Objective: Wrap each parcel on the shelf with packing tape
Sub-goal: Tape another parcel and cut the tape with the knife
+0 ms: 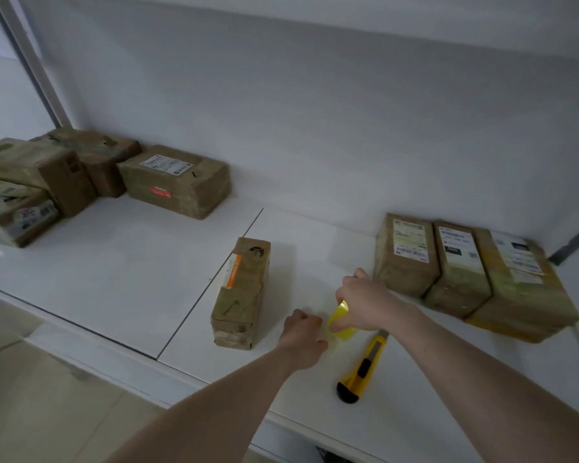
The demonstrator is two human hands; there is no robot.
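Note:
A narrow brown parcel (241, 295) lies alone in the middle of the white shelf (114, 272). Just right of it, my right hand (365, 302) grips a yellowish roll of packing tape (340, 320) held above the shelf. My left hand (303, 335) is beside the roll with its fingers curled, pinching what looks like the tape's loose end; the end itself is hard to make out. Three wrapped parcels (462, 272) sit side by side at the right. Several more parcels (174, 180) are grouped at the back left.
A yellow utility knife (363, 369) lies on the shelf under my right forearm, near the front edge. The shelf's white back wall (315, 128) rises behind the parcels. A grey bar (572, 243) sticks in at the far right.

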